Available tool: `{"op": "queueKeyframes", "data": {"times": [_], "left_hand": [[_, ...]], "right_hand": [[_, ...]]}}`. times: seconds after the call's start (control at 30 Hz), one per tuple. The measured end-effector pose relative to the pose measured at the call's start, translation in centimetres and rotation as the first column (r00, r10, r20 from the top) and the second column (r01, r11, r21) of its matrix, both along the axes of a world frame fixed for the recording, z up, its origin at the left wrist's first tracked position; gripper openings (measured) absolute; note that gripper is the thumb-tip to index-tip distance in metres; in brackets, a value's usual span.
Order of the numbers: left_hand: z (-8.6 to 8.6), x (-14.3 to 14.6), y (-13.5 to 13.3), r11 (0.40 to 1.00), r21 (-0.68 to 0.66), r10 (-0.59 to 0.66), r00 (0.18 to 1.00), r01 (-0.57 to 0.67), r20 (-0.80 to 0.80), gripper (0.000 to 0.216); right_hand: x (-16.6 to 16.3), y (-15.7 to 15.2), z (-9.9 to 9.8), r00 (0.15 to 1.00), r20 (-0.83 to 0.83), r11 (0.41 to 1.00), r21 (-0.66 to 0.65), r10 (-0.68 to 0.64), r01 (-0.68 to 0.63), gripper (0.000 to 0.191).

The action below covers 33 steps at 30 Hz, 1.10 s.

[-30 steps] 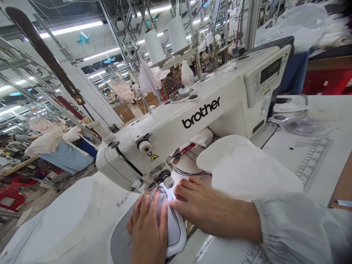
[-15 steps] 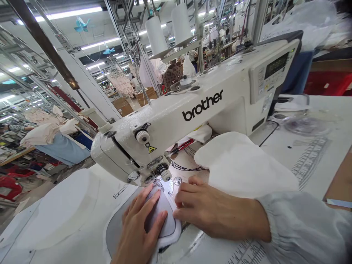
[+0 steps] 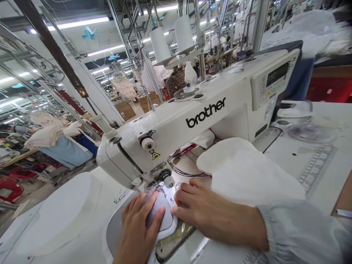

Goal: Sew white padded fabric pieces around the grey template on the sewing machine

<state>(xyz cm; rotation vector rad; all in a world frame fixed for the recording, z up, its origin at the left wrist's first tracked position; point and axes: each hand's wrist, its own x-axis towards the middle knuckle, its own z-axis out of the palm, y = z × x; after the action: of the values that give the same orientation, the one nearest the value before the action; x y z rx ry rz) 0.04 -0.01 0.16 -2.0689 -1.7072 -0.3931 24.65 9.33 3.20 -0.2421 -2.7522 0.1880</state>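
Note:
A white-edged fabric piece point(image 3: 164, 231) with a lilac-grey panel lies under the presser foot point(image 3: 161, 189) of a white sewing machine point(image 3: 170, 128). Flat on its left part rests my left hand point(image 3: 141, 222), fingers spread and thumb apart, fingertips close to the foot. My right hand point(image 3: 202, 205) is at the piece's right edge with curled fingers, thumb and forefinger closed on the border. The tips of that grip are partly hidden. A grey part of the fabric point(image 3: 114, 229) shows left of my left hand.
Stacked white fabric pieces point(image 3: 66, 209) lie at left, and a white cut piece point(image 3: 244, 168) lies right of the needle. Behind the needle are a red-handled tool point(image 3: 187, 149) and dark threads. A clear plastic dish point(image 3: 312, 130) stands at right. Thread cones point(image 3: 160, 44) stand above.
The fabric piece has slid a little further under the presser foot, with both hands moving along it. More of the machine bed shows at its near edge. The view has shifted slightly.

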Motion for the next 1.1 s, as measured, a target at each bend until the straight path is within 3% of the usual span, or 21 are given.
{"op": "queueKeyframes", "data": {"times": [0.33, 0.5, 0.57, 0.77, 0.97, 1.1], "left_hand": [[1.2, 0.1, 0.7, 1.0, -0.018, 0.01, 0.996, -0.009, 0.09, 0.027], [2.4, 1.4, 0.3, 0.97, -0.05, -0.217, 0.936, 0.239, 0.277, 0.018], [2.6, 1.7, 0.2, 0.958, -0.039, -0.255, 0.906, 0.285, 0.339, 0.019], [2.3, 1.7, 0.1, 0.967, -0.059, -0.213, 0.911, 0.248, 0.353, 0.022], [1.5, 2.3, 0.3, 0.989, 0.042, -0.145, 0.956, 0.139, 0.255, 0.02], [1.9, 2.4, 0.3, 0.994, 0.049, -0.103, 0.97, 0.095, 0.221, 0.023]], "right_hand": [[-0.9, 0.2, -0.7, 0.995, -0.031, 0.995, 0.027, -0.095, 0.096, 0.017], [-0.5, 0.0, 0.0, 1.0, 0.005, 0.999, 0.05, 0.001, -0.001, 0.017], [-0.5, -0.1, 0.0, 1.0, 0.007, 0.999, 0.044, 0.005, -0.005, 0.017], [-0.7, 0.0, -0.4, 0.999, 0.004, 0.998, 0.042, -0.054, 0.054, 0.013], [-1.3, 0.2, -1.3, 0.991, -0.036, 0.991, 0.043, -0.127, 0.129, 0.016], [-1.2, 0.1, -1.0, 0.993, -0.037, 0.993, 0.034, -0.112, 0.114, 0.019]]}}
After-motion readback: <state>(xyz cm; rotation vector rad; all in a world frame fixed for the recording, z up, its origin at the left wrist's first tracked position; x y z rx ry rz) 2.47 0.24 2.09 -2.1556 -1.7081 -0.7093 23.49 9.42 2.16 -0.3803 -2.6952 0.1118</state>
